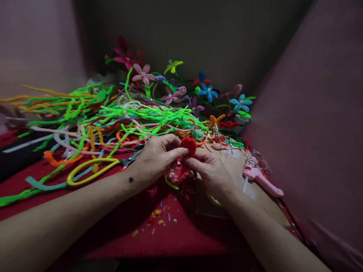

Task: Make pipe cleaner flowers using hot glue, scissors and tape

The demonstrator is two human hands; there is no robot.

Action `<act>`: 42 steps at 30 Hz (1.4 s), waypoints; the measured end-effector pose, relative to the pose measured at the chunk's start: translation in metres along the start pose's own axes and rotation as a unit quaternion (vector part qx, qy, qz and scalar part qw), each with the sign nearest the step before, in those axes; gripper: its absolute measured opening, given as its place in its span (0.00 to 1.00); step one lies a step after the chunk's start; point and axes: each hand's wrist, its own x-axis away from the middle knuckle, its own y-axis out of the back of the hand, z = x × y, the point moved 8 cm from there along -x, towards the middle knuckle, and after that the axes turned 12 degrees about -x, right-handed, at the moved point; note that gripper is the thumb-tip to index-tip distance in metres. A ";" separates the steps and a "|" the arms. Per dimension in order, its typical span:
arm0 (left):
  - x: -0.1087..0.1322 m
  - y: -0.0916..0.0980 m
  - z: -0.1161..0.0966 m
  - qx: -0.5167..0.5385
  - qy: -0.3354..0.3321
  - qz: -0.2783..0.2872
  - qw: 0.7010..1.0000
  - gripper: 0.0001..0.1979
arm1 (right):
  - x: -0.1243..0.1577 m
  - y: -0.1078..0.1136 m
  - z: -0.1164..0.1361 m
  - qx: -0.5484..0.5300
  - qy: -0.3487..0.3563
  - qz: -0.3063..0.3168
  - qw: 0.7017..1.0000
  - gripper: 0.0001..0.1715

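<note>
A small red fuzzy pipe-cleaner piece [188, 146] is pinched between both hands, over the middle of the red cloth. My left hand [163, 155] is closed, its thumb and forefinger on the piece's left side. From the right, my right hand [208, 168] grips its lower part with thumb and fingers; its exact shape there is hidden. Scissors with yellow handles [93, 170] lie beside my left wrist. Beyond my hands spreads a heap of bright green pipe cleaners [170, 117].
Pipe-cleaner flowers, among them a blue one [208, 91] and a pink one [143, 74], stand behind the heap. A pink glue gun [263, 179] lies on a cardboard sheet [266, 209] at right. Coloured clippings [161, 222] dot the red cloth [124, 230].
</note>
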 end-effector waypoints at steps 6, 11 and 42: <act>0.000 0.014 -0.016 -0.029 -0.095 -0.050 0.994 0.08 | 0.003 -0.006 -0.002 0.004 -0.046 0.007 0.999 0.08; 0.004 0.015 -0.027 -0.118 -0.162 -0.050 0.979 0.06 | 0.005 -0.008 -0.003 0.023 -0.056 0.029 0.998 0.09; 0.025 0.013 -0.047 -0.347 -0.288 -0.142 0.881 0.06 | 0.004 -0.005 -0.006 0.089 0.029 0.053 0.994 0.15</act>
